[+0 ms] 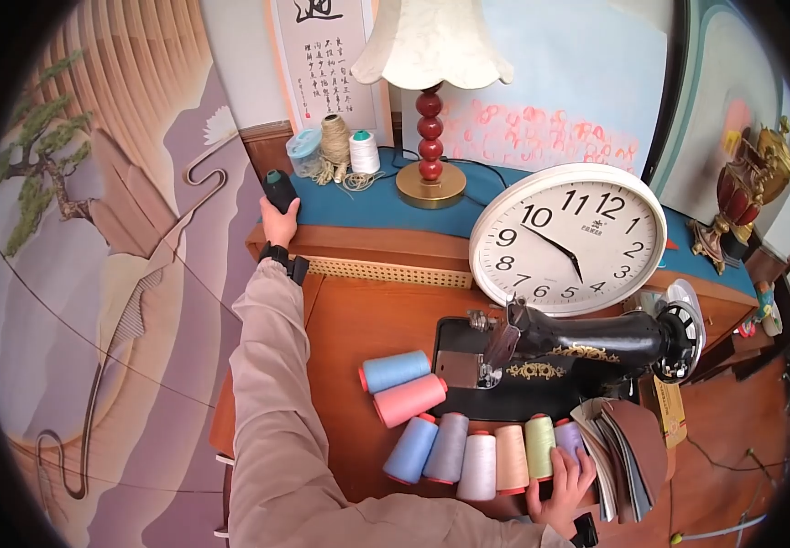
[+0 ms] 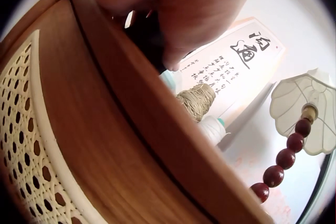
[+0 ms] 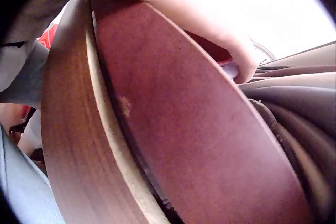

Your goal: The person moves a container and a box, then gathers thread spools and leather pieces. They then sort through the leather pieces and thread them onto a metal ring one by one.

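Note:
My left hand [image 1: 280, 222] grips a black thread spool [image 1: 279, 190] with a green top, at the left end of the blue-topped shelf. In the left wrist view this hand [image 2: 184, 8] hides most of the dark spool [image 2: 147, 40]. At the front of the table, my right hand [image 1: 561, 489] has its fingers around a purple thread spool [image 1: 568, 437], partly covering it. Directly left of it stands a light green spool [image 1: 539, 443], with the thumb near its base. Peach [image 1: 511, 457], white [image 1: 478, 466], grey-violet [image 1: 447, 447] and blue [image 1: 410, 449] spools continue the row.
Pink [image 1: 410, 400] and light blue [image 1: 395, 372] spools lie left of a black sewing machine [image 1: 586, 340]. Fabric swatches [image 1: 627, 457] rest beside the right hand. A clock [image 1: 568, 239], lamp [image 1: 429, 137], twine cone [image 1: 335, 142], white spool [image 1: 364, 152] and plastic tub [image 1: 303, 152] line the shelf.

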Tool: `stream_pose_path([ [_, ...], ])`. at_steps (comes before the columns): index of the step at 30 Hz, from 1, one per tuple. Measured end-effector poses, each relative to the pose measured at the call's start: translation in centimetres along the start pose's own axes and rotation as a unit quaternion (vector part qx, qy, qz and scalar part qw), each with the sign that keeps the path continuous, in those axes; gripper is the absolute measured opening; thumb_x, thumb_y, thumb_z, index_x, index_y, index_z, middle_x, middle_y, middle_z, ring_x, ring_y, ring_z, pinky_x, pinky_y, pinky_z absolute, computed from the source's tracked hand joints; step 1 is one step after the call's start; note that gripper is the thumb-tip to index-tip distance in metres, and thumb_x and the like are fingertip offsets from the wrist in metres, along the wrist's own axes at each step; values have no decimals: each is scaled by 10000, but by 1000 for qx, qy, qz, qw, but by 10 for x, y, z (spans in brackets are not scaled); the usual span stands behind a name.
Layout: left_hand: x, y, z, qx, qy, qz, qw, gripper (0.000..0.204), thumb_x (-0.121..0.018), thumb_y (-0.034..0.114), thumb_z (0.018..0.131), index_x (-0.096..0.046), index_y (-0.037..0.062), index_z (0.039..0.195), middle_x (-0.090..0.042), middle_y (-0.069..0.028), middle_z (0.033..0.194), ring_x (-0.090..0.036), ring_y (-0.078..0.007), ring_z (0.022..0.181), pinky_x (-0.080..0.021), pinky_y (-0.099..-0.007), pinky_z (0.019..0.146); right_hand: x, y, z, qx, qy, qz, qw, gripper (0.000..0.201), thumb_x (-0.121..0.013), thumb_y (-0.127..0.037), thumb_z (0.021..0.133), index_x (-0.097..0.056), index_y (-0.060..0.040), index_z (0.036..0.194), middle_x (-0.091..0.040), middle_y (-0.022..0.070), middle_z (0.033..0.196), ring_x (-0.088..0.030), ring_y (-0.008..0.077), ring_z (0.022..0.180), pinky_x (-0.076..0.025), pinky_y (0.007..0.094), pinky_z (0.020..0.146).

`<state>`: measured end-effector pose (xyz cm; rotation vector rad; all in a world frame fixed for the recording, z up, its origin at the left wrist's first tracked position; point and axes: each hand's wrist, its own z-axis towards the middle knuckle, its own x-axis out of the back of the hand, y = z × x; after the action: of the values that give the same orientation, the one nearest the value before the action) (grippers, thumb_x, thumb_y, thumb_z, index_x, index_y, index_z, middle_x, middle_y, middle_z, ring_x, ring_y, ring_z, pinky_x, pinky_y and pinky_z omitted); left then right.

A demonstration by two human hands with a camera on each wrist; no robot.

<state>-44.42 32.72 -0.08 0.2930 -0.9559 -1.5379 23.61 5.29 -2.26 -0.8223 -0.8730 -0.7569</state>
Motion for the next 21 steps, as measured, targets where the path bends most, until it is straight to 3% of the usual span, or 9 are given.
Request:
stream_pose_path([
  [4,5,7,3,54,-31,33,997,703,-842,338,765,-470,-56,1213,-593,-287,1170,-603,-436,1062,-485,-457,927,0,1,-2,1,4,-2,1000,600,-668,-263,786,-536,-8,1312,-554,172,1278,-390,436,1277,-266,596,1075],
  [10,19,-5,-11,96,-76,-11,992,991,-898,299,696,-351,-128,1404,-494,-296,1379,-508,-360,1286,-407,-398,1078,1,-3,2,-5,11,10,1000,581,-686,-276,782,-556,-18,1286,-556,141,1283,-412,405,1271,-269,589,1079],
  [13,35,11,-54,11,-56,-82,995,901,-868,249,744,-368,-109,1403,-497,-270,1386,-506,-326,1293,-399,-380,1083,1,-1,3,4,27,16,999,581,-686,-256,783,-553,-22,1298,-558,134,1285,-414,394,1272,-268,589,1085],
  [15,46,27,-92,-59,-82,-34,994,610,-839,224,776,-538,-27,1244,-594,-184,1238,-582,-284,1147,-460,-368,986,1,-1,3,4,30,19,999,581,-686,-254,785,-553,-22,1301,-559,134,1285,-414,392,1272,-267,588,1087],
  [17,70,78,-136,-83,-201,-84,972,279,-786,190,842,-642,19,1010,-685,-62,926,-630,-166,872,-516,-315,798,1,0,2,7,29,17,999,579,-685,-254,791,-552,-21,1305,-560,131,1285,-415,388,1270,-267,584,1088],
  [18,85,115,-160,9,-318,-152,936,215,-752,219,886,-673,41,977,-686,-25,859,-618,-114,799,-514,-290,745,1,0,1,8,29,19,999,579,-685,-254,791,-552,-21,1305,-560,131,1285,-415,388,1270,-267,584,1088],
  [19,99,144,-175,25,-445,-96,890,266,-724,311,916,-692,50,958,-689,-4,852,-617,-87,773,-509,-270,722,1,0,1,11,31,20,999,580,-685,-254,792,-552,-18,1304,-560,134,1284,-414,390,1270,-267,585,1087],
  [20,112,173,-189,50,-561,-60,824,285,-645,290,976,-686,23,1066,-694,-38,934,-636,-101,855,-521,-285,769,1,0,2,15,33,21,999,581,-686,-255,792,-551,-14,1303,-560,136,1282,-414,392,1269,-267,587,1085],
  [21,115,177,-203,-13,-632,-10,775,341,-616,317,987,-679,4,1103,-701,-82,1009,-648,-157,942,-520,-316,832,1,1,3,22,35,24,999,581,-686,-255,792,-551,-14,1303,-560,136,1282,-414,392,1269,-267,587,1085],
])
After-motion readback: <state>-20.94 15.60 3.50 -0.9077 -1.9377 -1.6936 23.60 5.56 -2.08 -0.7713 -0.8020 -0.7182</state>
